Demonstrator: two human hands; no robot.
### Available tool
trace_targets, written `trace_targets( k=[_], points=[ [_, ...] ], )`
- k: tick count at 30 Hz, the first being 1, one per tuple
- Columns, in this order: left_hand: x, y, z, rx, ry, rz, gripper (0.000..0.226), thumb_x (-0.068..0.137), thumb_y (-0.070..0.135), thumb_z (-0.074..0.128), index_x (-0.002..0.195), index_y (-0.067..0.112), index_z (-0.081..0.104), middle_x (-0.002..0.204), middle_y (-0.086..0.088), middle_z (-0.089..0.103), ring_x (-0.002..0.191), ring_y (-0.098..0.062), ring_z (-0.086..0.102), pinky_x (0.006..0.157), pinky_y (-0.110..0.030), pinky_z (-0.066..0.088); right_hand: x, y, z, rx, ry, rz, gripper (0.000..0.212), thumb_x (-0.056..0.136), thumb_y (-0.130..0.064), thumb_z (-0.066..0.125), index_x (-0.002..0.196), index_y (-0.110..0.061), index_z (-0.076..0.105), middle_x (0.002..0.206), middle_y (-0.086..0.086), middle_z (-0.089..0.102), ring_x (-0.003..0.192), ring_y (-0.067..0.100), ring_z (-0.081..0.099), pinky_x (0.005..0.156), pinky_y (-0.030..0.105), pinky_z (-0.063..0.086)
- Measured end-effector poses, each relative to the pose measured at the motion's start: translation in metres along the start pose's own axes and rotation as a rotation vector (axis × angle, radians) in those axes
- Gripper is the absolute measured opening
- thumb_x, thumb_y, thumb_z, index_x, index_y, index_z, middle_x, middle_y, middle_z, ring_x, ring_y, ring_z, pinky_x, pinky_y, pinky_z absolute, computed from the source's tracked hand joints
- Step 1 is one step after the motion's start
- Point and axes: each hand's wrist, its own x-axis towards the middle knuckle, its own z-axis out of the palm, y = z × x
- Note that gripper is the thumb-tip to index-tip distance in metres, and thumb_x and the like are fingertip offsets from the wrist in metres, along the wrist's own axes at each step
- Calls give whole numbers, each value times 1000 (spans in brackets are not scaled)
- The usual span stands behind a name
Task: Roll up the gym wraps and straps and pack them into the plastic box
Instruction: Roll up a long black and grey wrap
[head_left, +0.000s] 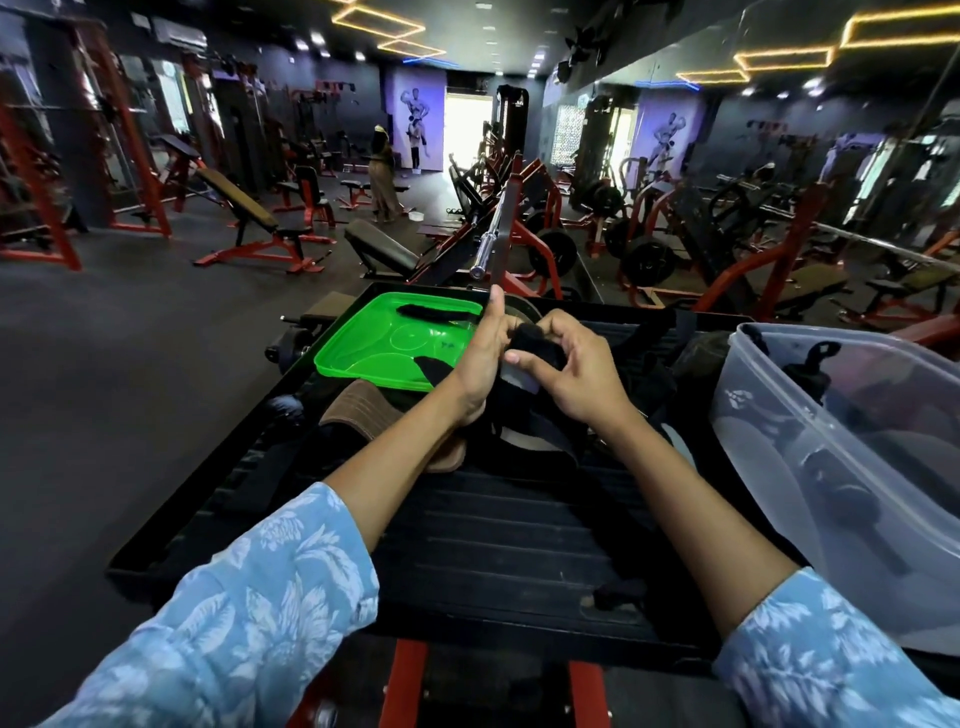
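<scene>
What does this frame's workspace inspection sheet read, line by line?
Surface: black ribbed platform on a red frame.
Job's things: black fabric wrap, partly rolled, in both hands; clear plastic box at right, dark straps inside; more dark straps on the platform.
Clutter: green plastic lid with a black strap lying on it; brown ribbed pad.
Hands: left hand and right hand both grip the wrap.
Cables: nothing seen.
Surroundings: gym with red machines, benches, a barbell, a distant person.
</scene>
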Motion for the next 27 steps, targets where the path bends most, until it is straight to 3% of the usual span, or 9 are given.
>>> trace_targets(
  k=[3, 5, 8, 12, 16, 19, 22, 25, 27],
  points=[
    [4, -8, 4, 147, 1, 41, 66, 77, 68, 41, 96, 7, 56, 91, -14, 59, 80, -20, 55, 78, -37, 45, 0, 3, -2, -134, 102, 39, 27, 79, -20, 73, 82, -2, 54, 67, -4, 53, 61, 14, 50, 57, 16, 33],
    [8, -11, 7, 314, 103, 110, 40, 86, 54, 46, 77, 15, 50, 72, 1, 52, 68, -11, 49, 76, -32, 39, -1, 6, -3, -242, 107, 53, 25, 81, -18, 70, 87, -1, 53, 60, -3, 48, 52, 14, 43, 51, 18, 30],
    [8, -17, 10, 442, 227, 171, 37, 97, 37, 42, 63, 22, 41, 63, 7, 40, 62, -9, 38, 71, -30, 31, -1, 8, 1, -349, 101, 97, 26, 82, -24, 68, 91, -8, 50, 55, -8, 44, 49, 12, 45, 52, 23, 37],
    [9, -14, 7, 352, 263, 165, 59, 79, 64, 33, 81, 10, 57, 82, -6, 57, 81, -19, 51, 82, -39, 42, -2, 7, 5, -344, 161, 94, 33, 80, -34, 69, 91, -10, 50, 73, 7, 63, 66, 27, 60, 60, 38, 48],
    [13, -11, -6, 300, 242, 144, 47, 82, 54, 31, 79, 16, 57, 91, -12, 61, 86, -20, 54, 91, -44, 44, -1, 4, 4, -233, 87, 22, 21, 83, -27, 69, 84, -9, 58, 73, -5, 59, 67, 14, 56, 61, 19, 39],
    [21, -20, -11, 193, 187, 75, 51, 77, 63, 38, 80, 19, 65, 98, -18, 66, 95, -32, 61, 95, -45, 44, 0, 3, -2, -255, 65, -22, 17, 84, -27, 68, 86, -12, 58, 70, -15, 54, 65, 10, 55, 59, 10, 38],
    [21, -19, -11, 10, 126, -44, 46, 92, 48, 37, 86, 15, 67, 96, -16, 65, 96, -31, 59, 102, -46, 39, 0, 5, -6, -304, 36, -21, 18, 84, -35, 66, 88, -19, 58, 73, -13, 58, 67, 14, 59, 61, 34, 51],
    [20, -19, -13, -58, 42, -78, 48, 100, 37, 24, 90, 11, 63, 84, -8, 66, 82, -21, 60, 85, -31, 48, 0, 9, -7, -281, 6, -4, 23, 82, -40, 66, 90, -21, 55, 82, -6, 64, 75, 16, 63, 66, 45, 53],
    [19, -18, -11, -67, 11, -36, 46, 101, 33, 20, 89, 11, 59, 72, 0, 68, 72, -12, 62, 71, -22, 49, 0, 9, -7, -211, -40, 15, 33, 80, -42, 67, 104, -23, 56, 99, -7, 67, 93, 14, 65, 79, 45, 53]
  ],
)
